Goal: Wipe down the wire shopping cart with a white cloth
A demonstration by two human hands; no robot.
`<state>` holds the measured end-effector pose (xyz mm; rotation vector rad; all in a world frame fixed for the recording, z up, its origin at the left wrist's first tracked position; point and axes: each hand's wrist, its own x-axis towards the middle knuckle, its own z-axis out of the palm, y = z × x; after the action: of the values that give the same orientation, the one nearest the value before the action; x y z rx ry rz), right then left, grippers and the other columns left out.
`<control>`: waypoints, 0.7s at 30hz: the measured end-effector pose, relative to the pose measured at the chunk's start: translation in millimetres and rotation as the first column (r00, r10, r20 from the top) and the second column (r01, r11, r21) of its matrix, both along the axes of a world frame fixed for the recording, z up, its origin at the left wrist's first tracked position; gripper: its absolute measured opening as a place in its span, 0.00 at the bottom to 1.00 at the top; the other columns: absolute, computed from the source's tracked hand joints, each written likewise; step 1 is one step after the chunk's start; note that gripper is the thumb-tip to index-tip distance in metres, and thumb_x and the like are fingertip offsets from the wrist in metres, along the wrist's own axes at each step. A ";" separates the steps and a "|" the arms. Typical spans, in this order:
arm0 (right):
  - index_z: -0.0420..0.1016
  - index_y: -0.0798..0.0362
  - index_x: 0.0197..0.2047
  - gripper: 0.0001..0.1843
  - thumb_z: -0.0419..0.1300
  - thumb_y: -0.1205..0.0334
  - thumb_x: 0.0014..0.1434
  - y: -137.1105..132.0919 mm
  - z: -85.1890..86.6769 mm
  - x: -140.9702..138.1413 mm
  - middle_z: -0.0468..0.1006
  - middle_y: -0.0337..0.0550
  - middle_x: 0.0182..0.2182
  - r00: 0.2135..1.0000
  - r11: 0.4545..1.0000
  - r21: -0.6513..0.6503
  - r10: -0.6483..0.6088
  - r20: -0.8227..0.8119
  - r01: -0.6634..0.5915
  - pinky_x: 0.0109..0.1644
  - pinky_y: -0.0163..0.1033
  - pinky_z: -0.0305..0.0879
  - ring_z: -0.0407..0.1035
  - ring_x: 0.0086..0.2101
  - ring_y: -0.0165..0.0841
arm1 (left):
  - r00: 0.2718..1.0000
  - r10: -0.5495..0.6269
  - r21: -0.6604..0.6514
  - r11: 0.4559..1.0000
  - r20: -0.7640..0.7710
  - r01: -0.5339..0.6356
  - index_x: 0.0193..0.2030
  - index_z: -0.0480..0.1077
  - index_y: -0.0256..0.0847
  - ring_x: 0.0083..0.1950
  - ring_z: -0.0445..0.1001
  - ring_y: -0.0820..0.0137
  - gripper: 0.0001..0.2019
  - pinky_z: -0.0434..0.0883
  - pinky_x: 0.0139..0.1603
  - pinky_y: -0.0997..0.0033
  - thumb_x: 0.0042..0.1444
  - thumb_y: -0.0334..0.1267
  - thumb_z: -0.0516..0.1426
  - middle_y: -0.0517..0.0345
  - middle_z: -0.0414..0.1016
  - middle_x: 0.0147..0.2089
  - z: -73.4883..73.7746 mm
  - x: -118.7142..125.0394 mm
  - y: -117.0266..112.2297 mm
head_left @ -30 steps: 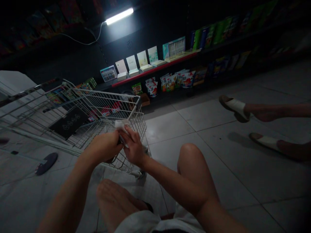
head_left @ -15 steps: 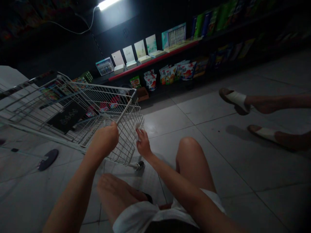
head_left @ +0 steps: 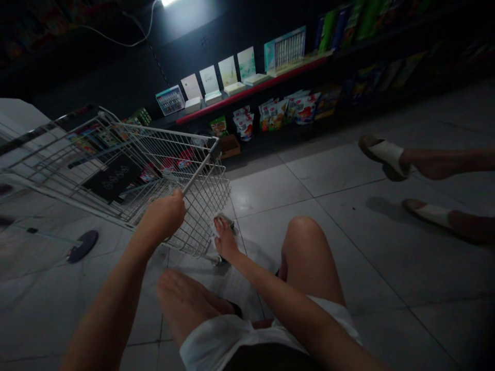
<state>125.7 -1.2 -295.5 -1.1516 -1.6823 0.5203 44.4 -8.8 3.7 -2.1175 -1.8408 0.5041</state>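
A wire shopping cart [head_left: 204, 188] stands in front of my knees, its end turned toward me. My left hand [head_left: 164, 215] is closed around the top corner of its rim. Lower down, at the bottom of the cart's end panel, my right hand [head_left: 225, 238] presses a crumpled white cloth or tissue [head_left: 214, 229] against the frame near a wheel. The fingers of that hand are bent over the white piece, which is partly hidden. The basket looks bare inside apart from a dark panel [head_left: 112, 178] with white print toward the handle.
Behind the cart runs a dark shelf with a red edge [head_left: 247, 91], books [head_left: 228, 72] and snack bags [head_left: 274, 113]. Another person's feet in sandals [head_left: 389, 154] are on the right. A post with a round dark base [head_left: 83, 246] stands at left on the tiled floor.
My right hand has moved down the cart's end panel with the white cloth, toward the lower frame. My left hand still grips the rim. The view has shifted slightly.
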 end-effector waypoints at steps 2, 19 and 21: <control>0.55 0.56 0.70 0.39 0.54 0.70 0.55 -4.1 23.7 -5.6 0.56 0.57 0.67 0.998 0.995 0.102 -0.015 -0.061 0.021 0.67 0.55 0.60 0.54 0.65 0.46 | 1.000 0.003 -0.001 1.000 0.003 -0.003 0.51 0.65 0.32 0.42 0.81 0.54 0.17 0.72 0.40 0.60 0.66 0.37 0.41 0.36 0.80 0.39 -0.1 -1.5 0.8; 0.66 0.50 0.65 0.35 0.52 0.75 0.53 -23.3 22.5 3.3 0.64 0.50 0.63 0.988 0.927 0.344 0.149 0.037 -0.152 0.61 0.49 0.64 0.62 0.59 0.41 | 0.999 -0.029 0.030 0.999 0.020 0.028 0.49 0.65 0.35 0.41 0.81 0.50 0.14 0.73 0.38 0.57 0.65 0.36 0.42 0.41 0.81 0.39 -4.7 -20.6 -1.2; 0.66 0.50 0.66 0.33 0.52 0.73 0.56 -0.9 60.5 4.7 0.62 0.50 0.64 0.998 0.915 0.402 0.051 -0.037 -0.032 0.63 0.50 0.62 0.61 0.60 0.42 | 1.000 -0.030 0.030 0.999 0.007 0.029 0.49 0.65 0.34 0.42 0.81 0.50 0.15 0.73 0.39 0.56 0.65 0.36 0.42 0.40 0.81 0.39 -4.6 -21.6 -1.2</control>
<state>130.4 -2.1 -235.0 -0.7983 -1.6772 0.2081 22.8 -10.1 -0.9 -2.1265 -1.8070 0.4591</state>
